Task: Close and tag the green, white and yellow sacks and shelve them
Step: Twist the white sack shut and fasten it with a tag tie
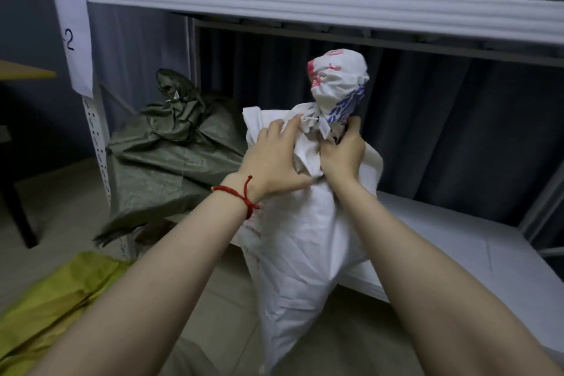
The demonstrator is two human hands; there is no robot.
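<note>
As the right hand (341, 156) grips the neck of the white sack (305, 253), the left hand (274, 159) lies spread on it

My right grip (341, 156) is half hidden behind the white sack (305, 238). The edge cuts off the yellow sack (45, 308); the tag (324, 129) is too small to read.
</note>
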